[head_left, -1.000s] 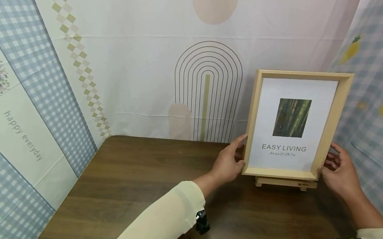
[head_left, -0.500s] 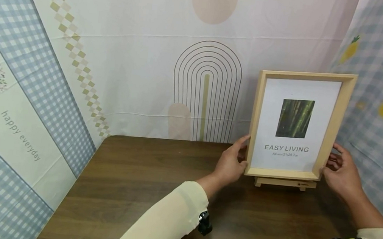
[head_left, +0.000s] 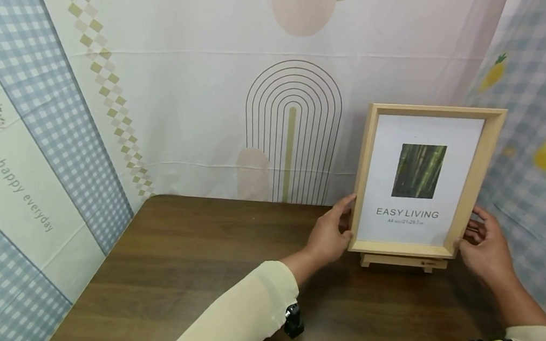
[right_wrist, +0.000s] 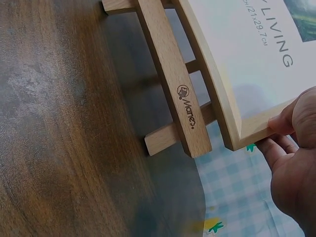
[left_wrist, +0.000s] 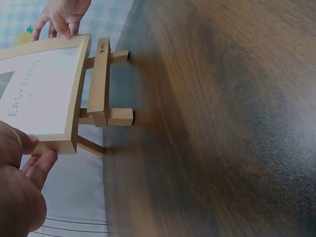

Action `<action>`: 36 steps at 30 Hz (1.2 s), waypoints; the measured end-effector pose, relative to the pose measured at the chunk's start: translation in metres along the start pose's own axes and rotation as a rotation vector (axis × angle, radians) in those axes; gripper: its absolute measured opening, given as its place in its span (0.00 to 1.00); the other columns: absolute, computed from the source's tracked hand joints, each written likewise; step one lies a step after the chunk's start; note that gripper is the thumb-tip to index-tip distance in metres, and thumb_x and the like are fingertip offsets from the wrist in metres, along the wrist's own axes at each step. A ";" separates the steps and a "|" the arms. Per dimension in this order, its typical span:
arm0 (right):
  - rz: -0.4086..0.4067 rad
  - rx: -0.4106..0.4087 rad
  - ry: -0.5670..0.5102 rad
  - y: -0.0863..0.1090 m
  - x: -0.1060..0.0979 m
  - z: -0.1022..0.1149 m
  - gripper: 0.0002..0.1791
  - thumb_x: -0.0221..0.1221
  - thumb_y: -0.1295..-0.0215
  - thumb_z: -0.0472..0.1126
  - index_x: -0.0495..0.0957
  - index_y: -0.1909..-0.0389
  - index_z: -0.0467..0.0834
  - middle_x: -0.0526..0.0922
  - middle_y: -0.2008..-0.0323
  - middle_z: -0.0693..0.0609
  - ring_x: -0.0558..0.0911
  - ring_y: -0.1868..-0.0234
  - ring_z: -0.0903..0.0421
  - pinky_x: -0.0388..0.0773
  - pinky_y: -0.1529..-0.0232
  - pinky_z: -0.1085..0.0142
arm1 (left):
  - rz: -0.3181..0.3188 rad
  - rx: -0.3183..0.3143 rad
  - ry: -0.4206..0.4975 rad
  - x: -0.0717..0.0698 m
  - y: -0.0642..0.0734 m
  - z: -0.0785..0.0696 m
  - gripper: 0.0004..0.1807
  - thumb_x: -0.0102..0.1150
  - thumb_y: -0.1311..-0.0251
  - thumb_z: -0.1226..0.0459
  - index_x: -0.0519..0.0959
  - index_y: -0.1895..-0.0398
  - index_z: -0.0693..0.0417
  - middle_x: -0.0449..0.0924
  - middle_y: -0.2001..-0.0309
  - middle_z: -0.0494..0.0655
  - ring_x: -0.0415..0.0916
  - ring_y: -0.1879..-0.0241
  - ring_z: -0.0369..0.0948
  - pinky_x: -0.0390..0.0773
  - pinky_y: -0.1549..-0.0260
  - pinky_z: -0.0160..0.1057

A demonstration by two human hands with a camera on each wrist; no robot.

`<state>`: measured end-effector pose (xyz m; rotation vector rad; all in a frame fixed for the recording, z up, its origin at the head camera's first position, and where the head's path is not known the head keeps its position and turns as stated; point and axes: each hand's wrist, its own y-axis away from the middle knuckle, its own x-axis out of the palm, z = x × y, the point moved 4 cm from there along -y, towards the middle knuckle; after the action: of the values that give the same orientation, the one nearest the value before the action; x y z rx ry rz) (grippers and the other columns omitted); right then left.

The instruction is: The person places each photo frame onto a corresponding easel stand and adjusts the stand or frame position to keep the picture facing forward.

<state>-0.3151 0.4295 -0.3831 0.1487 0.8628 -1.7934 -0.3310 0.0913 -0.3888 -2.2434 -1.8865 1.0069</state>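
Observation:
A light wooden picture frame (head_left: 478, 177) with an "EASY LIVING" sheet stands nearly upright at the table's right side. My left hand (head_left: 327, 234) grips its lower left edge, thumb in front and fingers behind. At the lower right edge, my right hand (head_left: 486, 247) pinches the frame the same way. Just under the frame shows the ledge of a small wooden easel (head_left: 403, 261), most of which the frame hides. Both wrist views show a narrow gap between the frame's bottom and the easel ledge (left_wrist: 100, 81). Printed lettering marks the ledge's front in the right wrist view.
The dark wooden table (head_left: 205, 273) reaches left and forward from the easel. Behind it hangs a pale patterned cloth (head_left: 199, 121). A blue checked cloth (head_left: 532, 215) with pineapples hangs close beside my right hand.
Both hands have shifted the frame slightly right relative to the easel, mostly in the first half second. The grips look the same. The head view has also turned a little.

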 end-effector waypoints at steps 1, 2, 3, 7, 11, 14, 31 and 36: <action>0.000 0.001 0.002 0.000 0.000 0.001 0.49 0.54 0.45 0.16 0.52 0.21 0.39 0.71 0.48 0.59 0.73 0.57 0.73 0.73 0.61 0.85 | -0.002 0.002 -0.001 0.000 0.000 0.000 0.50 0.66 0.41 0.80 0.60 0.21 0.33 0.77 0.37 0.48 0.81 0.55 0.35 0.76 0.65 0.23; 0.001 0.002 0.006 0.000 0.000 0.001 0.49 0.54 0.45 0.16 0.52 0.21 0.38 0.71 0.48 0.57 0.73 0.57 0.74 0.73 0.61 0.85 | -0.007 0.007 -0.001 0.000 0.000 0.001 0.50 0.66 0.42 0.80 0.60 0.21 0.34 0.77 0.37 0.48 0.81 0.55 0.35 0.76 0.65 0.23; 0.002 0.003 0.010 0.000 0.000 0.001 0.49 0.54 0.45 0.16 0.52 0.21 0.37 0.71 0.47 0.55 0.73 0.57 0.73 0.73 0.61 0.85 | -0.007 0.009 -0.004 0.000 0.000 0.001 0.50 0.66 0.42 0.80 0.60 0.21 0.34 0.77 0.37 0.48 0.81 0.55 0.35 0.76 0.65 0.23; 0.008 0.002 0.005 0.000 0.000 0.000 0.47 0.54 0.45 0.15 0.51 0.22 0.34 0.71 0.48 0.58 0.73 0.56 0.74 0.73 0.60 0.85 | -0.007 0.003 -0.007 0.001 0.001 0.002 0.50 0.66 0.42 0.80 0.60 0.21 0.33 0.78 0.37 0.48 0.81 0.56 0.35 0.76 0.66 0.23; 0.008 0.009 -0.001 -0.001 0.000 -0.004 0.46 0.54 0.45 0.16 0.51 0.23 0.31 0.69 0.51 0.66 0.72 0.56 0.74 0.72 0.58 0.85 | -0.003 -0.014 -0.003 0.003 0.003 0.001 0.51 0.66 0.41 0.80 0.60 0.21 0.32 0.78 0.37 0.49 0.81 0.57 0.35 0.76 0.66 0.24; 0.004 0.025 0.002 -0.001 -0.001 -0.007 0.46 0.53 0.44 0.16 0.50 0.22 0.32 0.69 0.52 0.66 0.72 0.56 0.74 0.72 0.59 0.85 | -0.004 -0.012 0.001 0.005 0.004 0.001 0.51 0.66 0.41 0.80 0.60 0.21 0.32 0.78 0.37 0.49 0.81 0.56 0.36 0.77 0.66 0.25; 0.037 0.056 0.055 -0.001 0.003 -0.011 0.48 0.52 0.45 0.17 0.49 0.21 0.33 0.72 0.45 0.41 0.70 0.57 0.74 0.73 0.64 0.83 | -0.002 -0.034 -0.047 0.010 0.004 0.002 0.51 0.67 0.39 0.77 0.56 0.20 0.29 0.78 0.36 0.46 0.82 0.52 0.37 0.78 0.62 0.26; 0.058 0.074 0.062 -0.003 0.006 -0.013 0.48 0.52 0.44 0.18 0.47 0.21 0.33 0.69 0.40 0.30 0.70 0.57 0.75 0.73 0.66 0.82 | 0.003 -0.064 -0.053 0.012 0.003 0.006 0.51 0.66 0.37 0.76 0.53 0.19 0.29 0.76 0.34 0.45 0.82 0.50 0.39 0.79 0.61 0.27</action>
<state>-0.3240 0.4330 -0.3946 0.2758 0.8282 -1.7745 -0.3308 0.0986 -0.4002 -2.2764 -1.9652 1.0301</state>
